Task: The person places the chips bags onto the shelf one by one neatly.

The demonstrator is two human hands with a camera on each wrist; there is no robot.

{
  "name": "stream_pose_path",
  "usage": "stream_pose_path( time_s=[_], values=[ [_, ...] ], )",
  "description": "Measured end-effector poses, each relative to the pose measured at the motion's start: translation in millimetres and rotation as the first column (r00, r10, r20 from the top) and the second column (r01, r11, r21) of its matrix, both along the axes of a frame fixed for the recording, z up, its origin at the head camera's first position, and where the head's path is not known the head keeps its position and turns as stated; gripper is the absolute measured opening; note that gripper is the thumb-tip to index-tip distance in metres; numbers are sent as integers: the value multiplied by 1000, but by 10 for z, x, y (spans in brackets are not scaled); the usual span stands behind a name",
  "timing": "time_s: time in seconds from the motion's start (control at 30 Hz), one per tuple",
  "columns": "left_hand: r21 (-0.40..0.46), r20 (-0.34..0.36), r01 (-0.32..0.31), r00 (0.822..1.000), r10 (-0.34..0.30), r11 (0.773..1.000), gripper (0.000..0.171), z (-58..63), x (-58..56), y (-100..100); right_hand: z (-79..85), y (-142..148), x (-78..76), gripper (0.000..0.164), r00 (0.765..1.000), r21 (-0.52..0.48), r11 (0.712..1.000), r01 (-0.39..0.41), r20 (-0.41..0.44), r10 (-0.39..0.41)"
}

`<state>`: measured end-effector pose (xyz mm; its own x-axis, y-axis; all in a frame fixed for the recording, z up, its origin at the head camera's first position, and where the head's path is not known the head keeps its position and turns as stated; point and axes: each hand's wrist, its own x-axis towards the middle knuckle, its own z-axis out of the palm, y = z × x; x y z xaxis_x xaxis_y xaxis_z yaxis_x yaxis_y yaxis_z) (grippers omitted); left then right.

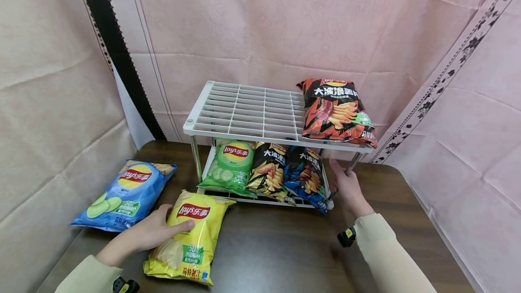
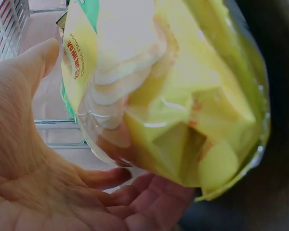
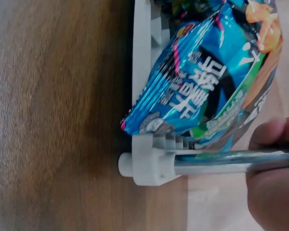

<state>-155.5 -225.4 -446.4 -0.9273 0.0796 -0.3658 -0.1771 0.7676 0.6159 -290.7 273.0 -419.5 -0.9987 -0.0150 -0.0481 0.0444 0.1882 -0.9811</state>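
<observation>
A: Left hand, state?
B: Thumb extended over the front of the yellow bag, other fingers bent at its near-left side. Cannot tell whether they pinch it.
A: Position of that bag?
B: Directly under the left thumb, printed face up, in front of the rack.
A: Right hand?
B: Fingers and thumb wrapped round a metal post at the rack's right end.
A: Near the left fingers?
B: Blue bag just behind the knuckles, on the table. Green bag beyond the fingertips, on the lower shelf.
A: Near the right fingers?
B: Black-and-blue bag just left of them; black-and-yellow bag farther left, same shelf. Red bag above them, on the upper shelf.
</observation>
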Motion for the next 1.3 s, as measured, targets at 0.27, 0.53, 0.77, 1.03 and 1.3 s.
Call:
stream_pose_path(
  time_s=[0.27,0.53,0.77,1.03,1.3],
  values=[
    [-73,68,14,998,-9,997,107,-9,-2,3,110,-119,90,58,1000,-151,989,2,29,3],
    [-42,78,7,997,-4,999,105,-77,-23,-4,36,-124,58,61,1000,-147,989,11,13,-9],
    [117,72,-50,997,42,992,89,-152,-7,41,-102,-63,-45,62,1000,-118,993,26,11,-25],
    [208,43,-74,997,67,975,91,-155,20,104,-107,-55,-91,60,999,-140,990,24,25,-21],
    [232,40,-113,994,106,966,89,-93,60,123,-122,-70,-73,61,999,-137,990,40,21,-38]
  ],
)
